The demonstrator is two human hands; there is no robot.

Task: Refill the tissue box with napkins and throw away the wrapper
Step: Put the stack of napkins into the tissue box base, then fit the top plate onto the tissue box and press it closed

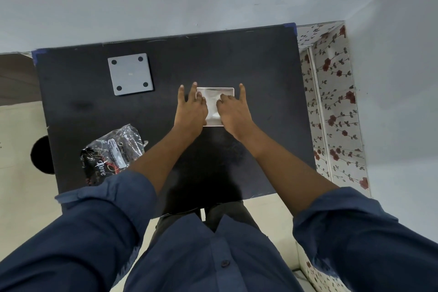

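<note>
White napkins [214, 104] sit in the open square white box [228, 89], directly under both hands [190, 108] [233, 109], fingers spread, pressing down.

- Reads "Dove" in white script on the dark crumpled wrapper [112, 154], lying at about 8 o'clock on the tabletop [213, 59].
- Carries a white label with small print, too small to read, on the same wrapper.
- Shows no other legible text, numbers or signs.
</note>
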